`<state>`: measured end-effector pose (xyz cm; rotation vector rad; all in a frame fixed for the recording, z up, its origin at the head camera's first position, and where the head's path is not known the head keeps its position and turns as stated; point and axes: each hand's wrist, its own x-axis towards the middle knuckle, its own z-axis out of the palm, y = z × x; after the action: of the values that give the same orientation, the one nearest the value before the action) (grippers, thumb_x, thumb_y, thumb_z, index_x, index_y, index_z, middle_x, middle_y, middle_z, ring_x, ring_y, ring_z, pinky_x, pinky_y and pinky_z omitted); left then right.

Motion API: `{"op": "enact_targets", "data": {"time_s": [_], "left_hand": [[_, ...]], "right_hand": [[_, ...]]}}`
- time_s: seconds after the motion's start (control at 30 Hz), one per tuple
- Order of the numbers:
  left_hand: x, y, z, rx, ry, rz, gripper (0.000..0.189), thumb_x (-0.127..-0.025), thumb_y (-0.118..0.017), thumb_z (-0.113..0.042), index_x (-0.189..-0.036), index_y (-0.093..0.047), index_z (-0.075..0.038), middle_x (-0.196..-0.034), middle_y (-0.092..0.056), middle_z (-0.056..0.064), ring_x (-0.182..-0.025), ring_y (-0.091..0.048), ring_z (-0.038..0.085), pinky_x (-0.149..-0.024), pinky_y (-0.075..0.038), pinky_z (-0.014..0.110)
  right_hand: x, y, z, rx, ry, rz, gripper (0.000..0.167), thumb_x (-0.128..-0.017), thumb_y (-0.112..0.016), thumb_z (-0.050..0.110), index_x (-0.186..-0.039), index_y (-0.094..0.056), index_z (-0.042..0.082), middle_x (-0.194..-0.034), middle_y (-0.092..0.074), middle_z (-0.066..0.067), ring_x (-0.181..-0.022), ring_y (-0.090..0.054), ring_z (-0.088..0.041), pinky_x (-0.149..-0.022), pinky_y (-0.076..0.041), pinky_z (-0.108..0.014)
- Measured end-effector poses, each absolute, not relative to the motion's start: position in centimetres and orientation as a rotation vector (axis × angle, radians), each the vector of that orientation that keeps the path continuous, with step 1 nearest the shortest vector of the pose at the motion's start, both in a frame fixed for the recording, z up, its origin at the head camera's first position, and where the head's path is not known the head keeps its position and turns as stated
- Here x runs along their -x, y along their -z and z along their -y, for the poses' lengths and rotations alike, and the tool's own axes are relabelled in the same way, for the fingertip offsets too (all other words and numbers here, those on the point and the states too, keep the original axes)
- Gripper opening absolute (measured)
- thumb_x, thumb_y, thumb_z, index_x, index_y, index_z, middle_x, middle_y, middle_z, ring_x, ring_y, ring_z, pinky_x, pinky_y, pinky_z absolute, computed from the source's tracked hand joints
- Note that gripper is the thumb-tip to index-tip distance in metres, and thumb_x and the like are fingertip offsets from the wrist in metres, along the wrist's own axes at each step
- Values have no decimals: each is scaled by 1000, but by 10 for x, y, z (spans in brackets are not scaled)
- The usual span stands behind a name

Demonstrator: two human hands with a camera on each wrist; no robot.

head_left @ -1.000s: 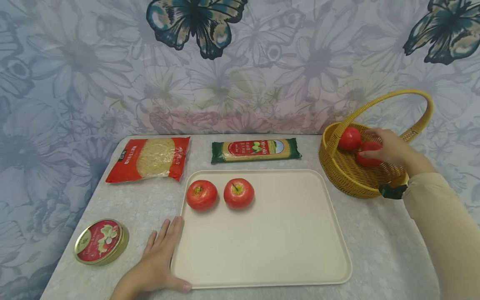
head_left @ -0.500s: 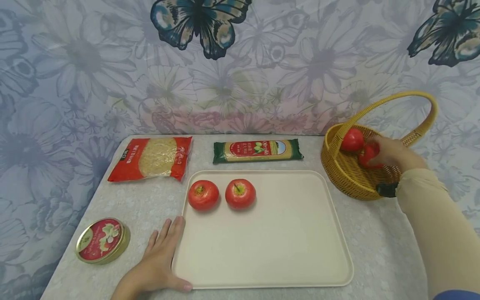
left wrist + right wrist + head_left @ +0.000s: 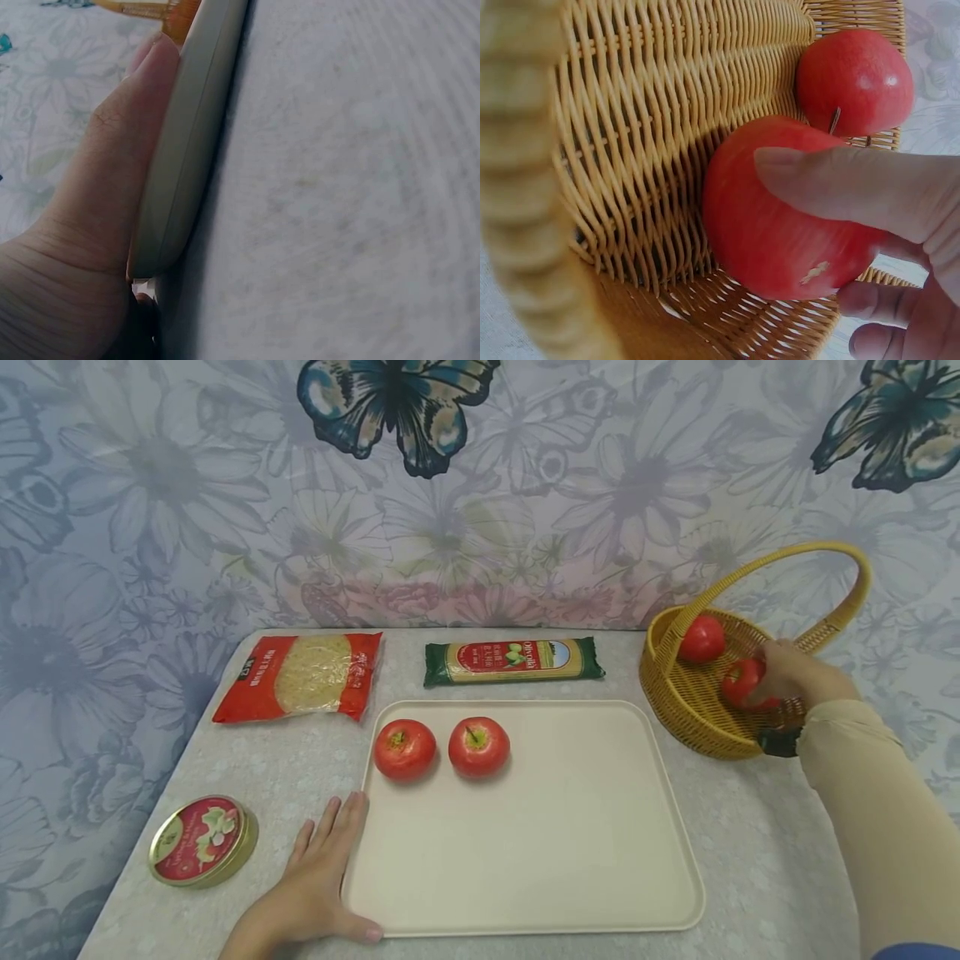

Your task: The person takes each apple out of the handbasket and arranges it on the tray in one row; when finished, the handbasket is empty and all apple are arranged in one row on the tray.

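Observation:
In the head view, my right hand (image 3: 802, 678) reaches into the yellow wicker basket (image 3: 693, 731) and grips a red apple (image 3: 739, 682). The right wrist view shows the thumb across that apple (image 3: 780, 225) and other fingers curled at its underside. Another red apple (image 3: 855, 82) lies beside it in the basket. My left hand (image 3: 311, 881) lies with fingers spread at the left edge of the cream tray (image 3: 570, 827), its thumb on the rim at the near corner. Two red apples, the left one (image 3: 404, 750) and the right one (image 3: 478, 747), sit on the tray's far left part.
Behind the tray lies a green-ended pasta packet (image 3: 513, 661). A red noodle bag (image 3: 300, 678) is at the back left, and a round tin (image 3: 203, 842) stands left of my left hand. The basket's tall handle (image 3: 780, 553) arches over its opening.
My right hand has shifted slightly toward the near side of the basket, and the apple under it has moved a little away from the other one. The left hand stays in place.

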<state>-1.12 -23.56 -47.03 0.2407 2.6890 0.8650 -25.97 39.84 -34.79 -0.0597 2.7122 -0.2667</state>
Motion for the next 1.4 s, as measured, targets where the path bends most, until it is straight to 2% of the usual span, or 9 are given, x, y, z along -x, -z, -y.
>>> {"op": "enact_targets", "data": {"time_s": [0.1,0.3,0.43,0.53,0.73,0.93,1.13,1.3,1.4], "left_hand": [[10,469,236,-248,-877,-2692,162,-35,-84,-78,-161,-3,-16,-168,-5,17,-153,4,43,-121,15,55],[10,467,237,-275,-901,-2708,161,-36,-83,-78,-161,-5,-13,-167,-6,19,-153,2,45,-120,12,58],[10,468,236,-260,-885,-2702,162,-35,-83,-78,-161,-4,-15,-167,-5,17,-153,3,44,-121,15,55],[9,470,236,-255,-882,-2702,162,-35,-83,-78,-161,-3,-16,-168,-5,17,-153,4,43,-121,16,52],[10,470,237,-253,-889,-2696,162,-35,-83,-79,-161,-3,-15,-167,-5,17,-153,4,44,-121,15,55],[11,469,237,-271,-885,-2703,161,-36,-82,-80,-161,-4,-15,-167,-6,18,-153,3,44,-120,10,59],[9,470,237,-273,-893,-2703,161,-36,-82,-80,-161,-4,-14,-167,-6,18,-153,3,44,-121,13,56],[10,472,237,-271,-889,-2705,161,-36,-82,-79,-161,-4,-15,-167,-6,17,-153,3,44,-121,15,54],[10,472,237,-273,-883,-2707,161,-36,-82,-80,-161,-3,-16,-167,-6,17,-153,3,44,-121,15,54]], "right_hand": [[256,346,-396,35,288,-2672,88,-75,-83,39,-133,-36,-7,-124,-47,-35,-108,-50,-50,-82,-46,-64],[249,345,-395,21,186,-2641,103,-73,-83,39,-150,-25,1,-144,-13,-43,-116,-37,-67,-82,-41,-76],[246,347,-396,-41,402,-2516,104,-76,-83,26,-154,-17,5,-138,-23,-40,-99,-58,-48,-77,-55,-58],[246,349,-396,-4,535,-2468,102,-75,-85,17,-151,-19,2,-127,-40,-34,-89,-62,-34,-73,-59,-45],[245,348,-399,251,333,-2760,96,-63,-93,32,-133,-41,-10,-117,-57,-32,-102,-60,-42,-82,-52,-54],[222,339,-393,247,395,-2888,97,-66,-91,44,-131,-42,-9,-117,-55,-31,-101,-59,-43,-81,-52,-58],[188,329,-377,154,527,-2961,110,-70,-82,60,-141,-30,-5,-127,-46,-29,-108,-53,-47,-80,-53,-60],[166,319,-351,165,721,-3062,102,-71,-85,50,-141,-31,-1,-126,-49,-26,-106,-54,-43,-71,-56,-39],[156,315,-333,202,842,-3118,98,-72,-88,41,-142,-33,0,-129,-48,-25,-110,-51,-44,-75,-56,-43]]}}
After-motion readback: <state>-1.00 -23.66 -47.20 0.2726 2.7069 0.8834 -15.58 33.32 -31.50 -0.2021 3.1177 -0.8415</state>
